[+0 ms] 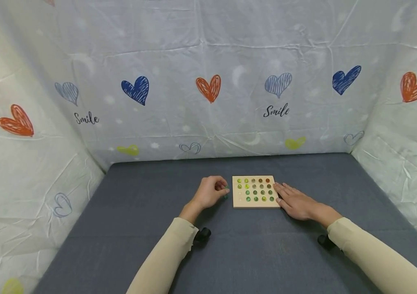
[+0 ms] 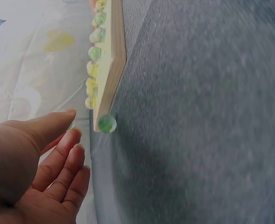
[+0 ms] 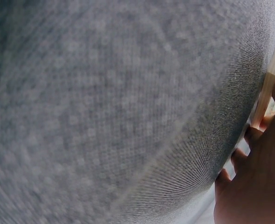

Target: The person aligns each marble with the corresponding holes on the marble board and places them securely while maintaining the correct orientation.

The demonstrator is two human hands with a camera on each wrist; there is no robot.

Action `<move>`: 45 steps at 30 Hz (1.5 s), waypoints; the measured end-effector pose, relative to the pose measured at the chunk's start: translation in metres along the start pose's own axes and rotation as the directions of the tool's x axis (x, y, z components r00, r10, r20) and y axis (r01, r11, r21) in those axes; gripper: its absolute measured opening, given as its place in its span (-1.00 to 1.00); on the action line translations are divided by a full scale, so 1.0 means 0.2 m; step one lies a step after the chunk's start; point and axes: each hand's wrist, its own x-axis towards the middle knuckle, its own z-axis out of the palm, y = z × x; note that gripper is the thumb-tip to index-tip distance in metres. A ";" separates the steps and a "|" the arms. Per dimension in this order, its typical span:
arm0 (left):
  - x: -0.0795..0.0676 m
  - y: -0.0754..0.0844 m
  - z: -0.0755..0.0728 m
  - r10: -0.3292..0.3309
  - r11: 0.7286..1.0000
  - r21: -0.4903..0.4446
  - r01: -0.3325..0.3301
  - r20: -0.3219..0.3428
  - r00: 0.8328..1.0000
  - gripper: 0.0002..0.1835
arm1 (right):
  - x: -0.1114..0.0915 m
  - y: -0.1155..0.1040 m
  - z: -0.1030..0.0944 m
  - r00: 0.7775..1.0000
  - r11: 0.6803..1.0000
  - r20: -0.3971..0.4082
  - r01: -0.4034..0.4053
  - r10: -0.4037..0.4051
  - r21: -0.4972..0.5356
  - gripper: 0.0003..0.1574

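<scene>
A pale wooden board (image 1: pixel 256 206) lies on the table, with rows of green, yellow and reddish glass marbles in its hollows. Just left of it, my left hand (image 1: pixel 210 192) pinches a small glass marble (image 2: pixel 72 125) between thumb and index finger, mostly hidden by them. A loose green marble (image 2: pixel 107 123) sits on the cloth between that hand and the board's left edge. My right hand (image 1: pixel 297 202) lies palm down at the opposite side, fingers extended and touching the board's right edge. In the right wrist view, its fingers (image 3: pixel 240 158) reach the wooden side (image 3: pixel 267 93).
Dark grey cloth covers the table (image 1: pixel 138 212). White fabric walls (image 1: pixel 171 94) printed with hearts stand behind it and on both sides. Each wrist carries a black camera, such as the left wrist's camera (image 1: pixel 202 236).
</scene>
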 end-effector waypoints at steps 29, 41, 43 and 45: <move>0.07 0.07 0.13 0.059 0.997 0.036 -0.061 0.071 0.996 -0.89 | -0.03 -0.04 -0.04 1.000 1.000 0.012 0.000 0.000 0.009 -0.22; 0.09 0.06 0.16 0.061 0.996 0.056 -0.067 0.106 0.993 -0.86 | -0.02 -0.01 -0.03 1.000 1.000 0.010 0.019 -0.019 0.007 -0.19; 0.09 0.06 0.16 0.061 0.996 0.059 -0.067 0.105 0.993 -0.86 | -0.02 -0.01 -0.02 1.000 1.000 0.013 0.012 -0.012 0.003 -0.19; 0.10 0.06 0.17 0.062 0.996 0.059 -0.068 0.106 0.992 -0.86 | -0.02 0.00 -0.02 1.000 1.000 0.012 0.013 -0.013 0.001 -0.20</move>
